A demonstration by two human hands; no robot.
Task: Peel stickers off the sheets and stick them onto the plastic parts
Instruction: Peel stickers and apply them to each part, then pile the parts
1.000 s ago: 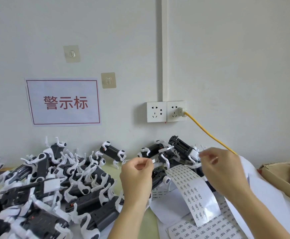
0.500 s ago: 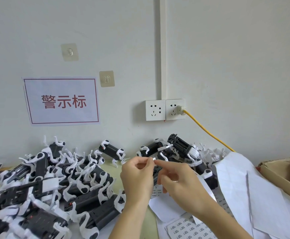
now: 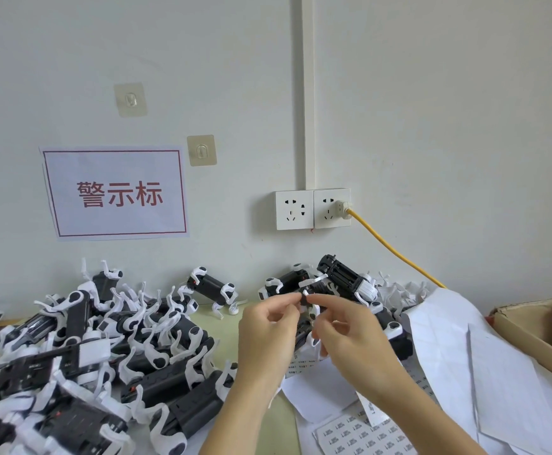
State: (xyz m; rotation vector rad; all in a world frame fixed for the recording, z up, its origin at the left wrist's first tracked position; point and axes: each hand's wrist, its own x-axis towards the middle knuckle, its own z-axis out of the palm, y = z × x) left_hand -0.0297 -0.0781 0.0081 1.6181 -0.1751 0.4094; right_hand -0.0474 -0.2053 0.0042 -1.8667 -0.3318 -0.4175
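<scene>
Between the two hands, raised above the table (image 3: pixel 261 428), a small black and white plastic part (image 3: pixel 305 298) is held. The left hand (image 3: pixel 268 333) is curled, its thumb and forefinger pinched on the left end of the part. The right hand (image 3: pixel 350 330) is curled as well, with the forefinger stretched to the part and the thumb closed beneath it; the tips of both hands nearly touch. A small white tab is seen at the pinch, but whether it is a sticker cannot be told.

To the left of the left hand, a large pile of plastic parts (image 3: pixel 81 356) in black and white is heaped on the table, some lying over others. Beyond the hands, against the wall, more plastic parts (image 3: pixel 343 277) are stacked. Below the right wrist, a sticker sheet (image 3: pixel 363 435) printed with rows of small labels is laid flat, and another strip is curled up just beside the wrist. To the right of the right hand, white backing sheets (image 3: pixel 458 356) are spread in overlapping layers. Past them, at the right edge, a cardboard box (image 3: pixel 524 326) is seen in part.

Above the hands, a double wall socket (image 3: pixel 312 209) is mounted, with a yellow cable (image 3: pixel 396 254) plugged into its right half and led down to the right. Up and to the left, a paper sign (image 3: pixel 117 192) with red characters is fixed to the wall, with two adhesive hooks (image 3: pixel 201 150) near it.
</scene>
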